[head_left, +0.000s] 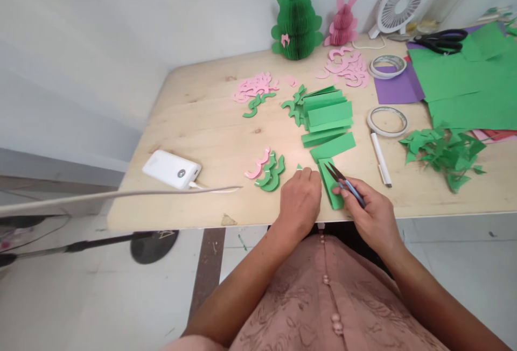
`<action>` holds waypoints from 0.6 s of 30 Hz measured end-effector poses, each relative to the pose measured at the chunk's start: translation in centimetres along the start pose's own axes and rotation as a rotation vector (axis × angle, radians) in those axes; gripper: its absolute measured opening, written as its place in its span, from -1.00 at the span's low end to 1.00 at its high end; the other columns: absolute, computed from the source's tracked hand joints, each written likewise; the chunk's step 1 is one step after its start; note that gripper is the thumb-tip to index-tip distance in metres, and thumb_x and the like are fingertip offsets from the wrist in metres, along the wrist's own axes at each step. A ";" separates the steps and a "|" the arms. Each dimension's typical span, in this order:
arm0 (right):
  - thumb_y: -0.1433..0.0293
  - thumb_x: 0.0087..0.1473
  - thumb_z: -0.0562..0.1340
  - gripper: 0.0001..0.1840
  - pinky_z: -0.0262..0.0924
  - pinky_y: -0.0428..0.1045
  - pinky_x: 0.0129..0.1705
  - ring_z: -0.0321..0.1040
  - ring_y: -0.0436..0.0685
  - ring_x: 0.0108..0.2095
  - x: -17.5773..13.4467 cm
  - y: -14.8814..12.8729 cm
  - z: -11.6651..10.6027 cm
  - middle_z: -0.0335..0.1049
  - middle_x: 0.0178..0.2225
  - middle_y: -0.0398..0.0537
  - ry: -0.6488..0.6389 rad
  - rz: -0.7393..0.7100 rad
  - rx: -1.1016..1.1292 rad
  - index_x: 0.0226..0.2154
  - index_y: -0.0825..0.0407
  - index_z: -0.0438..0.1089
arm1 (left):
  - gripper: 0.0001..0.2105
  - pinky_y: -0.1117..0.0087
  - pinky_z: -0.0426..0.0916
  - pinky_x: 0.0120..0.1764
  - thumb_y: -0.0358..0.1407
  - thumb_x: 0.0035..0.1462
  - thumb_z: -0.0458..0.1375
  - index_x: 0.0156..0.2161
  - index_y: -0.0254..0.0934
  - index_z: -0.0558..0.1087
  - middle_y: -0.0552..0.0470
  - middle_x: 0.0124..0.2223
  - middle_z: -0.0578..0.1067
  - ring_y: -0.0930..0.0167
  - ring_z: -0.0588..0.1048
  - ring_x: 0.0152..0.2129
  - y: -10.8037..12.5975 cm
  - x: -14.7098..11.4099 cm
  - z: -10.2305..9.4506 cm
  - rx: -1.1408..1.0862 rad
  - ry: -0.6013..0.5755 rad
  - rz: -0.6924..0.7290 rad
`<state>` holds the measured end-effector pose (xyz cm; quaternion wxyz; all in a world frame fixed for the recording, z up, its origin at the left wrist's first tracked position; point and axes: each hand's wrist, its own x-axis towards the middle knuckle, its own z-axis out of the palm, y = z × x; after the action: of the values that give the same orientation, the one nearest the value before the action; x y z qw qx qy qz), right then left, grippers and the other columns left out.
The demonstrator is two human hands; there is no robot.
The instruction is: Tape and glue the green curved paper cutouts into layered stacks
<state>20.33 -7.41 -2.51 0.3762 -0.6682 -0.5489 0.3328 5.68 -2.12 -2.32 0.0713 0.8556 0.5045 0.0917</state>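
My right hand [374, 213] grips small dark scissors [343, 180], blades pointing up-left over a folded green paper strip [331, 187] at the table's near edge. My left hand [299, 197] rests beside that strip, fingertips at its left edge near a tiny green scrap [299, 167]. Left of my left hand lies a small pile of curved green and pink cut shapes [269, 170]. A stack of folded green strips [328, 117] sits just beyond the hands.
The wooden table [202, 125] also holds a white power bank [172, 169] with cable, two tape rolls [388, 120], a white pen [381, 158], green scraps [444, 152], green and purple sheets [464, 79], large black scissors [440, 41], pink cut shapes [347, 65], green and pink paper rabbits [297, 17], a fan [399, 1].
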 end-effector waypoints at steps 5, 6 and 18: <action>0.23 0.09 0.18 -0.68 0.34 0.02 -0.21 0.47 0.18 -0.25 0.0 0.1 -0.1 0.56 -0.26 -0.01 0.035 0.049 0.092 -0.16 0.03 0.46 | -0.88 0.40 0.29 -0.33 -0.45 0.16 0.02 -0.37 -0.27 0.36 0.04 -0.39 0.43 0.41 0.40 -0.42 -0.7 -0.7 -1.4 -0.464 0.044 -0.097; 0.21 0.07 0.20 -0.68 0.34 0.02 -0.22 0.47 0.18 -0.26 0.0 0.0 -0.1 0.56 -0.27 -0.02 0.045 0.068 0.121 -0.17 0.03 0.46 | -0.89 0.43 0.29 -0.35 -0.45 0.13 0.03 -0.38 -0.27 0.37 0.07 -0.41 0.43 0.44 0.39 -0.45 -0.7 -0.9 -1.7 -0.606 0.032 -0.136; 0.18 -0.06 0.31 -0.68 0.33 -0.02 -0.26 0.44 0.13 -0.31 -0.2 -2.7 1.0 0.51 -0.33 -0.05 0.008 0.211 0.369 -0.29 0.04 0.48 | -0.91 0.47 0.28 -0.36 -0.41 0.11 0.06 -0.40 -0.27 0.39 0.08 -0.41 0.43 0.48 0.39 -0.46 0.0 -2.3 -3.0 -0.997 0.090 -0.221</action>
<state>18.16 -7.14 -0.67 0.4575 -0.6430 -0.4041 0.4625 3.89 -4.03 0.42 0.4582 0.6542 0.4896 0.3498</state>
